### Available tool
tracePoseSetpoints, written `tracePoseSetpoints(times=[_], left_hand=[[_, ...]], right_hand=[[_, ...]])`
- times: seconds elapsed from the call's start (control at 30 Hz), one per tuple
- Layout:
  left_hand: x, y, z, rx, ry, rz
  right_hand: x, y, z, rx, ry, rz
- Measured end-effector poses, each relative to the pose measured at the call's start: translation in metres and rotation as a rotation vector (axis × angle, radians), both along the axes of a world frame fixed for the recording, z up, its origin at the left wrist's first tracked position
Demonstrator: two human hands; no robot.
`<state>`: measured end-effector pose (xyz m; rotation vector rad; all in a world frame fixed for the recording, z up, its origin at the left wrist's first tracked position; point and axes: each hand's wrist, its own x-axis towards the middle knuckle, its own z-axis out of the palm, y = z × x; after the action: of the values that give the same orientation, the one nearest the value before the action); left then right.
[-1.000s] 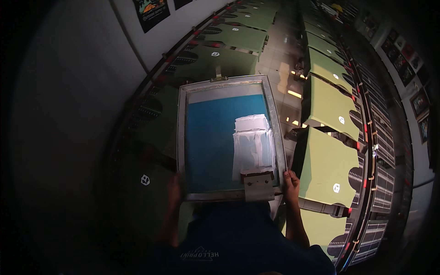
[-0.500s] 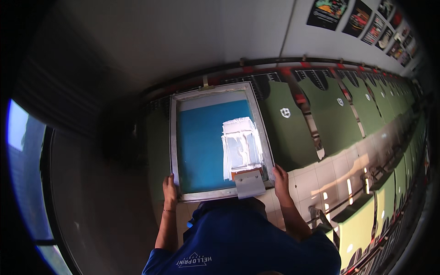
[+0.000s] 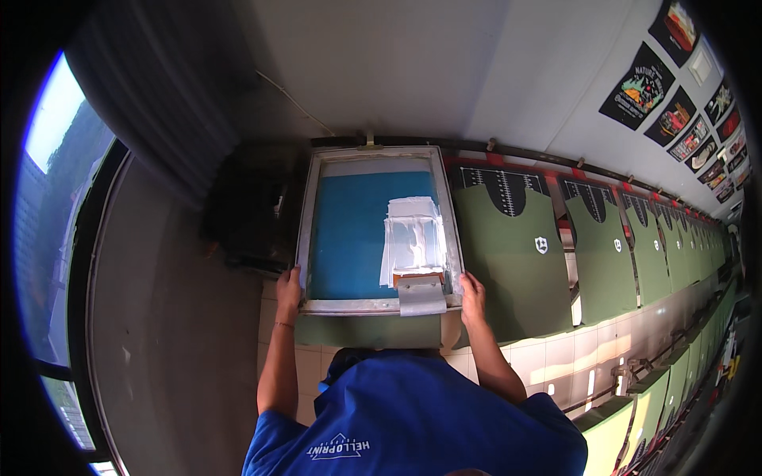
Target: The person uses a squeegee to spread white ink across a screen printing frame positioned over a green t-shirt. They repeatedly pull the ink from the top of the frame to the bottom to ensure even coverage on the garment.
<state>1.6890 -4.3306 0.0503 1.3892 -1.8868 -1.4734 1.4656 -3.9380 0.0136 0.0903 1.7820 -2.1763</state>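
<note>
A screen-printing frame with blue mesh is held in front of me, over a green shirt whose near strip shows below it. My left hand grips the frame's left side near the close corner. On the opposite side, my right hand is closed around the rail. White ink is smeared over the mesh's right part. A squeegee with a grey metal handle and orange blade leans at the near right end of the ink. Whether the frame touches the shirt beneath is hidden.
A row of green shirts with small white emblems lies on boards to the right. A dark rail with clamps runs behind. Black equipment stands at the left. A second row of shirts lies at lower right, across a tiled floor.
The view has turned. Still held in both hands, the frame has shifted left along the row and away from my body, uncovering the near strip of the shirt beneath.
</note>
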Motion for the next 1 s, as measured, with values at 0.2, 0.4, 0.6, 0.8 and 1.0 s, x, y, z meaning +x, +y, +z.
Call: tracePoseSetpoints(times=[0.2, 0.4, 0.6, 0.8, 1.0], left_hand=[[-0.005, -0.032, -0.003, 0.025, 0.014, -0.009], [-0.007, -0.052, -0.005, 0.076, -0.007, -0.062], [-0.001, -0.054, 0.014, 0.047, 0.029, -0.242], [0.006, -0.044, -0.015, 0.237, 0.168, -0.001], [0.009, -0.051, -0.059, 0.374, 0.318, 0.087]], right_hand=[[0.003, -0.033, 0.010, 0.086, -0.011, -0.043], [0.003, -0.039, 0.009, 0.097, 0.006, -0.027], [0.003, -0.042, 0.009, 0.162, -0.034, -0.079], [0.010, -0.055, 0.006, 0.301, 0.015, -0.202], [0.009, -0.056, -0.026, 0.482, 0.120, -0.278]])
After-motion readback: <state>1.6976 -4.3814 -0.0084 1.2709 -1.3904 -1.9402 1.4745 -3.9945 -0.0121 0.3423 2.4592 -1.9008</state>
